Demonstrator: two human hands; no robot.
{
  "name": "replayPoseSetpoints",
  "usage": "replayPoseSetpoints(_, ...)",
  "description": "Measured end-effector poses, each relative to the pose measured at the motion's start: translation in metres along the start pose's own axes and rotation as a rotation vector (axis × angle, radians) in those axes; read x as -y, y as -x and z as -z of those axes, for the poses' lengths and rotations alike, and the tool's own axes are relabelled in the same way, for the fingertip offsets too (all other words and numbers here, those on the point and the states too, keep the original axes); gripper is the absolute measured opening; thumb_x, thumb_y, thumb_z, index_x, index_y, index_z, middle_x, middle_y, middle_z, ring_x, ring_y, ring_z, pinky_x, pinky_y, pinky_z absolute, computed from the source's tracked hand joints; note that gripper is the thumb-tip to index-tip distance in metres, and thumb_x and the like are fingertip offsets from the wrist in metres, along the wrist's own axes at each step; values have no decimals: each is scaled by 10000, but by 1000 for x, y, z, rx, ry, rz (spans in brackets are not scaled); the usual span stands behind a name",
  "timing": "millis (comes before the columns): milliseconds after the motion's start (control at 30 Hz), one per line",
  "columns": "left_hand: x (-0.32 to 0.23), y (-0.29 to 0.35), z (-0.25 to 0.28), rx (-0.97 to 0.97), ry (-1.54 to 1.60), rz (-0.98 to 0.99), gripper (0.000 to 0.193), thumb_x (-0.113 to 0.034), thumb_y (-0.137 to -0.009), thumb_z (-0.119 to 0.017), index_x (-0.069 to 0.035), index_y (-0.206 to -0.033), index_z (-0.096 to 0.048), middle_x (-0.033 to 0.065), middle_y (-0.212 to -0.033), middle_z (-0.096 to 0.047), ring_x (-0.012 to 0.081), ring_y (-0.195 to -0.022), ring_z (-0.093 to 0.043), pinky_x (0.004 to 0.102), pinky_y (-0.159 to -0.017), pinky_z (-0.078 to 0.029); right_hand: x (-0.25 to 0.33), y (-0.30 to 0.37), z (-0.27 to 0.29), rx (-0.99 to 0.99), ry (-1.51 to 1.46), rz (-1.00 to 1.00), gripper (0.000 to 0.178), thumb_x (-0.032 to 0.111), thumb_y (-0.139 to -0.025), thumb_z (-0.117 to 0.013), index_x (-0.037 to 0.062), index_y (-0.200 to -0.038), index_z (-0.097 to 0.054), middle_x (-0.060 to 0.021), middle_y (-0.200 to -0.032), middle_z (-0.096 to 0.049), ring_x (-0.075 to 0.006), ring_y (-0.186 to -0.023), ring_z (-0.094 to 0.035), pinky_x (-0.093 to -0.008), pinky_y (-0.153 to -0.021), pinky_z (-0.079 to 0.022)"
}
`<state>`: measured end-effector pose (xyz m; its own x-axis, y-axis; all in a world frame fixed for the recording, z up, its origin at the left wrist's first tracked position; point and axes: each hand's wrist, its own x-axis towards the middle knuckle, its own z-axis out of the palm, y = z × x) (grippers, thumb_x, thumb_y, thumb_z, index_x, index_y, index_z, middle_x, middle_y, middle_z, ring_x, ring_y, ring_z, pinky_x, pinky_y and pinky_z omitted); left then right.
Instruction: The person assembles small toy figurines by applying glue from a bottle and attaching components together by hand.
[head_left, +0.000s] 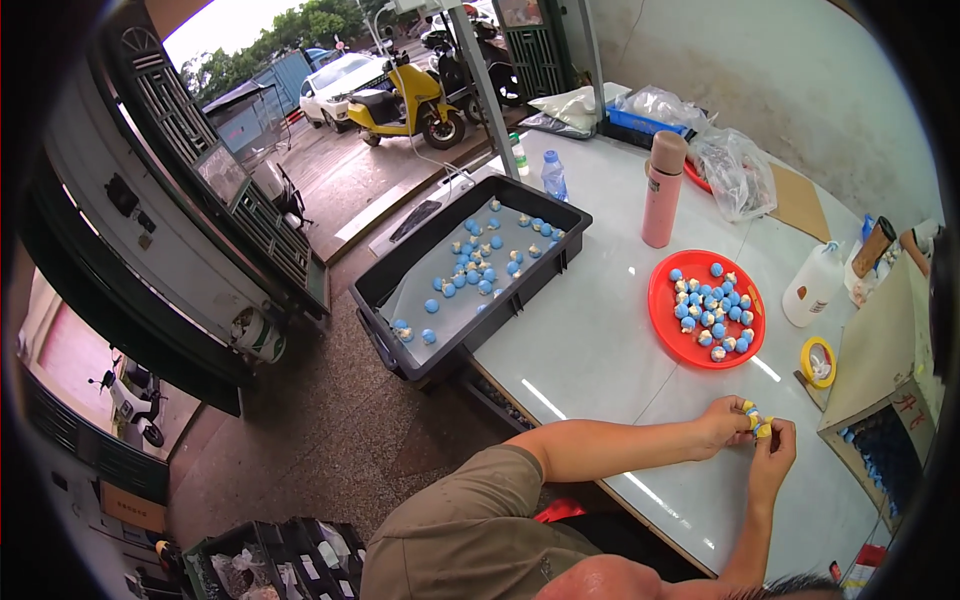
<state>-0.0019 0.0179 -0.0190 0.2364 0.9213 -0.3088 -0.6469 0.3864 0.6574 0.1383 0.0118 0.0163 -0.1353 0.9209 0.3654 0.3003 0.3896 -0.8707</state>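
Observation:
My left hand [725, 425] and my right hand [775, 450] meet over the white table [590, 350] near its front edge. Together they pinch a small blue, white and yellow ball piece [755, 420] between the fingertips. Just beyond the hands lies a red round plate [660, 320] holding several small blue and white balls [712, 305]. Further left, a black crate [400, 350] hangs over the table's edge with more blue balls [475, 265] scattered on its pale lining.
A pink flask [662, 190], a white jug [812, 285] and a yellow tape roll [817, 362] stand around the plate. A cardboard box [880, 370] with blue pieces sits at the right. A water bottle [553, 175] and plastic bags [735, 170] lie at the back.

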Motion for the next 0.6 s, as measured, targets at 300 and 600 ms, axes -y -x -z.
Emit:
replayPoseSetpoints(300, -12, 12, -3, 8, 6, 14, 307, -42, -869, -597, -35, -1139, -450, 81, -1095, -564, 153, -990, -602, 282, -850, -520, -5, 2, 5, 84, -30, -130, 194, 38, -875, -611, -8, -1054, -553, -37, -987, -582, -104, -813, -520, -235, -729, -429)
replayPoseSetpoints(600, -2, 7, -24, 146, 164, 136, 182, -94, -948, -425, -30, -1107, -487, 131, -1070, -599, 233, -969, -630, 372, -886, -520, -28, 1, 39, 29, -79, -140, 204, 38, -869, -610, -11, -1062, -561, -33, -930, -594, -98, -840, -568, -240, -760, -474)
